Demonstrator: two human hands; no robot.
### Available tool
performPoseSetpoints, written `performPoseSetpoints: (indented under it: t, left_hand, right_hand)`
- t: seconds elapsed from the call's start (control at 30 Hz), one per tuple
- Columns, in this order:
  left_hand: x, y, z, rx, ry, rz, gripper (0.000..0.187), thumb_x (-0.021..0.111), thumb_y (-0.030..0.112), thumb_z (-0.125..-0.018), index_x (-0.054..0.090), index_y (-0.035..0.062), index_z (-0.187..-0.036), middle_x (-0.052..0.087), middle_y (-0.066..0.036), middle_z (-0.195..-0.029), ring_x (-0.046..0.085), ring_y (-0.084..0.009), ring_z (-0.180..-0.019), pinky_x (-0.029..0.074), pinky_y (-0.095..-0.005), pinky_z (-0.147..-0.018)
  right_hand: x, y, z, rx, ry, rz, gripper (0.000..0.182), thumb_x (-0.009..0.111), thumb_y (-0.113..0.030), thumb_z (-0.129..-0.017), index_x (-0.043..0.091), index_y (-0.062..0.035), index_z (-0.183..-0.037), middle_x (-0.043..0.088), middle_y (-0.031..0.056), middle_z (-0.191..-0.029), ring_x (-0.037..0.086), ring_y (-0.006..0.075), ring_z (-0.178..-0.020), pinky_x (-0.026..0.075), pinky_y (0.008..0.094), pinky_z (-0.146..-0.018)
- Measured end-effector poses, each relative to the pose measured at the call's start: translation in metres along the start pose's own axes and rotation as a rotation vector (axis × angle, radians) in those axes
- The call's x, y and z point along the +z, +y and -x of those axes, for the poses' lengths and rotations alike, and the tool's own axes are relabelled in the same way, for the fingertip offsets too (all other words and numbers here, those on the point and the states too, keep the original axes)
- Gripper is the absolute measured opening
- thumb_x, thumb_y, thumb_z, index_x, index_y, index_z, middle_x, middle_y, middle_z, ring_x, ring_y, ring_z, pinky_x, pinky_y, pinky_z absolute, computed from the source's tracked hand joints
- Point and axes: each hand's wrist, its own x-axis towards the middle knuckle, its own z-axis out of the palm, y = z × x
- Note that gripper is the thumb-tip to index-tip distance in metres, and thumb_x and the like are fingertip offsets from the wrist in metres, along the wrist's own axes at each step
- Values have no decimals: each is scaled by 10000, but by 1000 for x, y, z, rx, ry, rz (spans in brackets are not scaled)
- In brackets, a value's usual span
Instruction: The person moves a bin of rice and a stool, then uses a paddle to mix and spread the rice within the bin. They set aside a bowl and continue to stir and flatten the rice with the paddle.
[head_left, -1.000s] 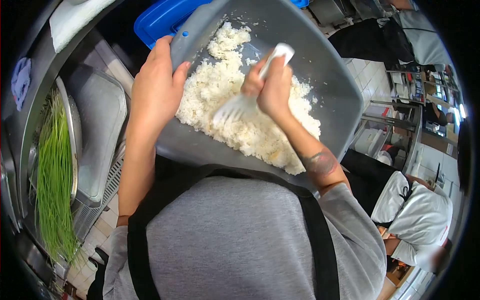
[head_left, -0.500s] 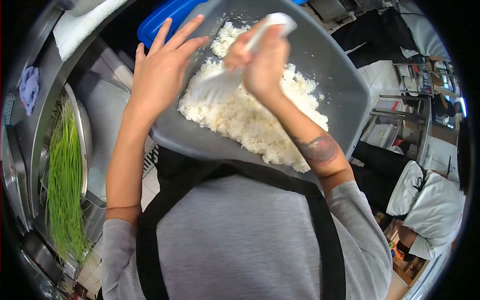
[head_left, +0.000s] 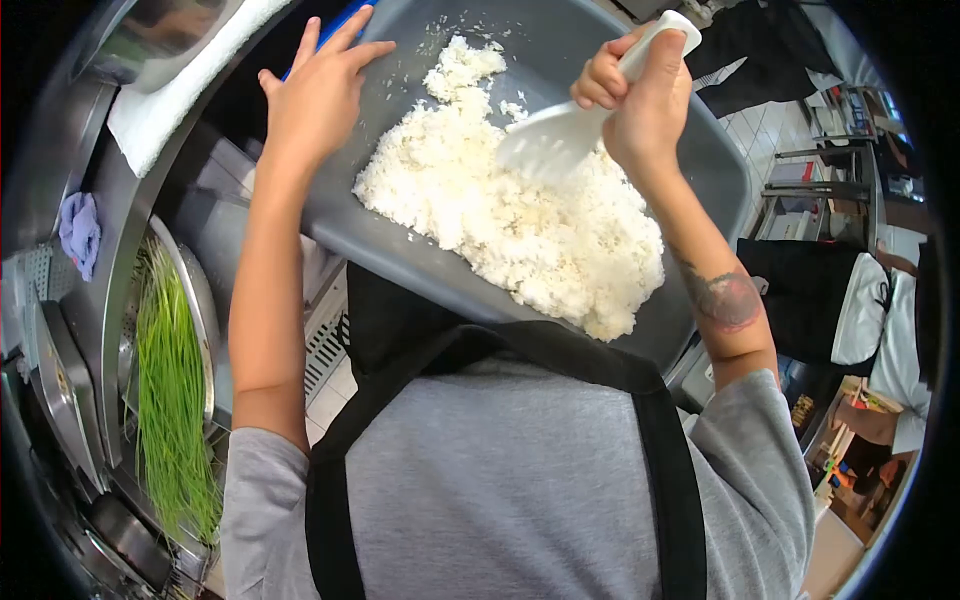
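Observation:
My right hand (head_left: 648,110) is wrapped round the handle of a white rice paddle (head_left: 548,142), thumb along its upper side. The paddle's blade slants down to the left, low over a wide mound of cooked white rice (head_left: 455,205). Under the rice is a deep grey plastic tub (head_left: 725,190). At the tub's left edge my left hand (head_left: 318,112) lies with fingers spread, holding nothing. A smaller clump of rice sits near the far side, with loose grains scattered on the tub wall.
To the left, long green chives (head_left: 170,400) lie in a metal colander (head_left: 200,310). A white towel (head_left: 165,125) and a purple cloth (head_left: 80,235) rest on the steel counter. Along the right are shelving and people in dark clothing and pale aprons (head_left: 862,310).
My right hand has swung to the right with the paddle, whose blade has moved off the left part of the rice. My left hand stays at the tub's edge. The whole view has shifted slightly.

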Motion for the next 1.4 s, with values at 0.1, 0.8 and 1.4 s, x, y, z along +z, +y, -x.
performPoseSetpoints:
  t: [0.1, 0.8, 1.4]
  left_hand:
    - [-17, 25, -19, -27, -67, -274, 398, 485, -18, -783, 634, 187, -1090, 402, 13, -1389, 325, -278, -1309, 250, -754, -863]
    - [11, 25, -55, 185, 441, 574, 65, 583, 18, -696, 535, -8, -731, 520, -164, -757, 522, -335, -758, 429, -387, -678]
    - [1, 15, -50, 144, 323, 682, 60, 555, 43, -702, 547, -17, -707, 528, -166, -759, 529, -323, -746, 430, -375, -664]
  right_hand:
    - [30, 28, 16, -20, 44, -159, 519, 383, -510, -927, 437, -8, -805, 427, 33, -497, 429, 119, -403, 399, 285, -395]
    - [62, 78, 70, 161, -149, -249, 397, 426, -377, -953, 450, -23, -774, 425, 30, -527, 403, 96, -452, 360, 250, -425]
    - [-46, 32, 39, 81, 417, -13, 526, 349, -538, -926, 380, -33, -780, 329, 18, -517, 318, 116, -417, 338, 306, -427]
